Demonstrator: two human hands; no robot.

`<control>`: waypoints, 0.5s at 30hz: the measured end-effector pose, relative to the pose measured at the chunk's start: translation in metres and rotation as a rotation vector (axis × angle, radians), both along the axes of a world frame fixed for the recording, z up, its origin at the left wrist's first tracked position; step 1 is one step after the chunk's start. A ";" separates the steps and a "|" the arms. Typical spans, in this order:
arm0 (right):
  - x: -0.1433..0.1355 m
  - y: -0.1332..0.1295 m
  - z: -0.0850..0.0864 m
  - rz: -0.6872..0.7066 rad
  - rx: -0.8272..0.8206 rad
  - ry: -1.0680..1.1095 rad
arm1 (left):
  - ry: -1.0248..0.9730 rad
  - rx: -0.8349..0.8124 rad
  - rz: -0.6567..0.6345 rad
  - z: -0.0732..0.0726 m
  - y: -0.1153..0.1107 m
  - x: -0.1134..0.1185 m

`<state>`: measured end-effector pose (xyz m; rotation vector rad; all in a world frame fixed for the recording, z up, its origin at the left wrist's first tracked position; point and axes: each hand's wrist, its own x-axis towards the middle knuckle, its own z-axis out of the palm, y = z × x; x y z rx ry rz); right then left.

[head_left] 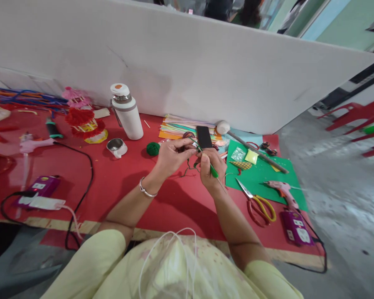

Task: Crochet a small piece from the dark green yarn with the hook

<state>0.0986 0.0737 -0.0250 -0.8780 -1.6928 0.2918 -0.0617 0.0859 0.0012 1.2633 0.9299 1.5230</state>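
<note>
Above the red tabletop, my right hand (pixel 208 173) is closed around a crochet hook (pixel 214 171) with a green grip, its thin metal shaft pointing up to the left. My left hand (pixel 172 158), with a bangle at the wrist, pinches dark green yarn (pixel 197 144) at the hook's tip. How the yarn loops there is too small to tell. A loose green strand hangs below the fingers. The dark green yarn ball (pixel 153 148) lies just left of my left hand. Behind both hands lies a black phone (pixel 203 136).
A white thermos (pixel 128 116) and steel-lined cup (pixel 116 148) stand left. On the right are scissors (pixel 258 207), a pink glue gun (pixel 283 190), a green sheet (pixel 237 180) and a purple power block (pixel 296 228). Cables (pixel 89 182) trail across the left. A white partition (pixel 187 70) closes the back.
</note>
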 end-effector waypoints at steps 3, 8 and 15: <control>0.001 0.004 -0.006 0.032 0.020 0.056 | -0.112 -0.060 -0.073 0.000 0.001 -0.002; 0.014 0.016 -0.003 0.173 -0.072 0.082 | -0.187 -0.208 -0.285 0.006 0.001 -0.013; 0.021 0.020 0.009 0.307 -0.250 0.036 | -0.258 -0.154 -0.237 0.007 -0.002 -0.008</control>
